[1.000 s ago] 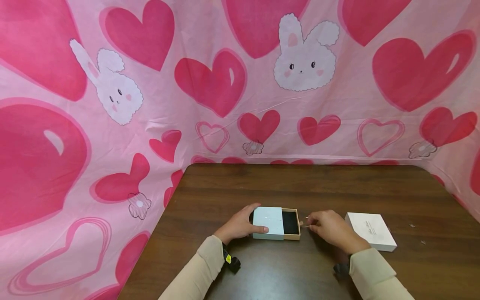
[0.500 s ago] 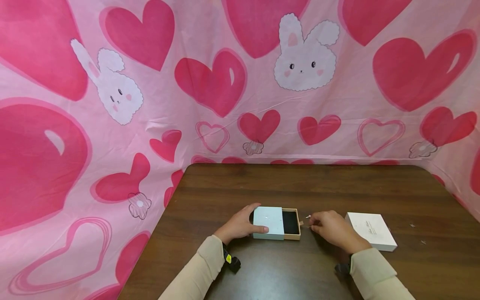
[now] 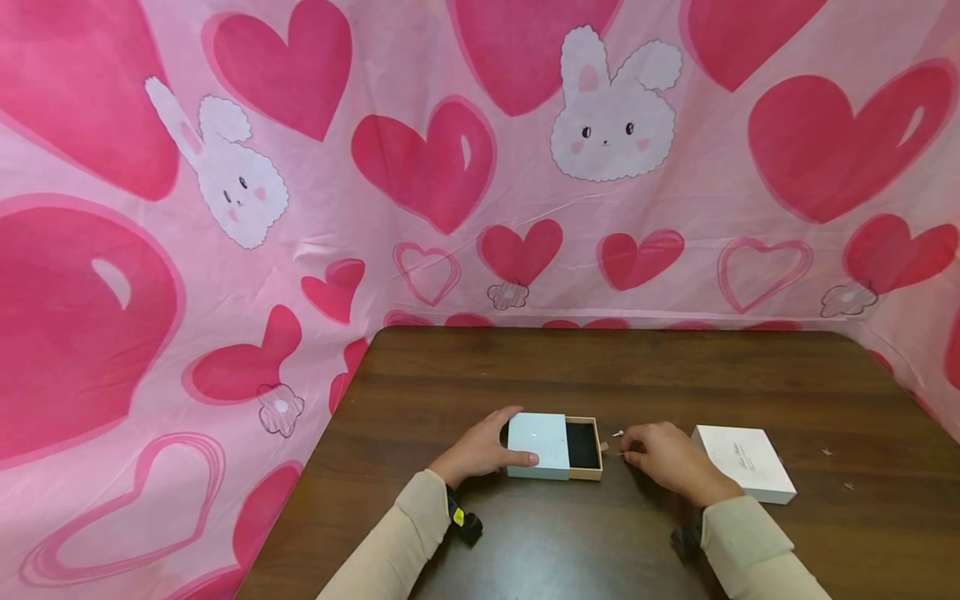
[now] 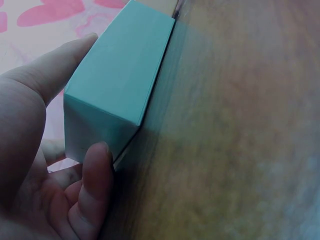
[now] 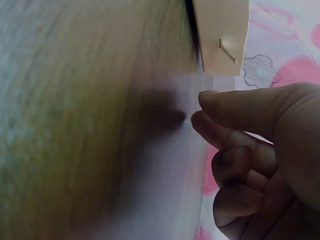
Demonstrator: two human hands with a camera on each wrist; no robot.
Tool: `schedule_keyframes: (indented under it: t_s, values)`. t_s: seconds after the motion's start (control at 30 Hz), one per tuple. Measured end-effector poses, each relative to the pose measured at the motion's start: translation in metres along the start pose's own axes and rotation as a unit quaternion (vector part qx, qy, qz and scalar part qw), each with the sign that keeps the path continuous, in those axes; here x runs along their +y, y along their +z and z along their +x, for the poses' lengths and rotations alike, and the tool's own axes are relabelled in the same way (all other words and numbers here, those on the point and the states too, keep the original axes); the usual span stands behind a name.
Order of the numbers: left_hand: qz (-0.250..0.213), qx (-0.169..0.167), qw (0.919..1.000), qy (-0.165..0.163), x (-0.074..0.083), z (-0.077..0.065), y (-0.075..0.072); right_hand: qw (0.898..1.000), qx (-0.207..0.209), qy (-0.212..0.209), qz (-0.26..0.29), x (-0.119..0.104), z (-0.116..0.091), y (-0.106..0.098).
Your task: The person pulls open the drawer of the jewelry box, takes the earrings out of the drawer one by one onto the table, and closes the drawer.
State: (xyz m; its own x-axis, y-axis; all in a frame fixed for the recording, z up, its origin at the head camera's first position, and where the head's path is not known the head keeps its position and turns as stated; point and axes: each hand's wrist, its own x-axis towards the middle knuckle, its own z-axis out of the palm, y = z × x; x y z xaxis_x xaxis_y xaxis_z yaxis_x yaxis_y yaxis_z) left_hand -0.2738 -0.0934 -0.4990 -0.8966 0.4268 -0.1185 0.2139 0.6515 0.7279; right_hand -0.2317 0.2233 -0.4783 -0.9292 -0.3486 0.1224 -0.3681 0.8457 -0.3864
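My left hand grips the left end of a light blue drawer box, thumb on top. Its blue side and corner fill the left wrist view, with fingers bent round the end. The cardboard drawer is slid partly out to the right, showing a black insert. A small ribbon tab sticks out from its end. Just right of this tab, my right hand pinches a tiny, thin, shiny piece between thumb and forefinger. The fingers hide most of it, so its exact kind is unclear.
A white square box or lid with small print lies right of my right hand. Further right are two tiny shiny bits on the brown wooden table. Pink heart-patterned cloth hangs behind and at the sides.
My right fingertips have drawn slightly right, away from the drawer's tab, and the shiny piece shows at a different angle. The left hand and the blue box stay put.
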Motion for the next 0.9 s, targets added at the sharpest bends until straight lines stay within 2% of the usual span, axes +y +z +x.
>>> schedule_keyframes:
  t_s: [0.9]
  values:
    - [-0.003, 0.001, 1.0, -0.006, 0.0012, -0.0004, 0.0004, 1.0, -0.005, 0.007, -0.004, 0.0032, -0.001, 0.0026]
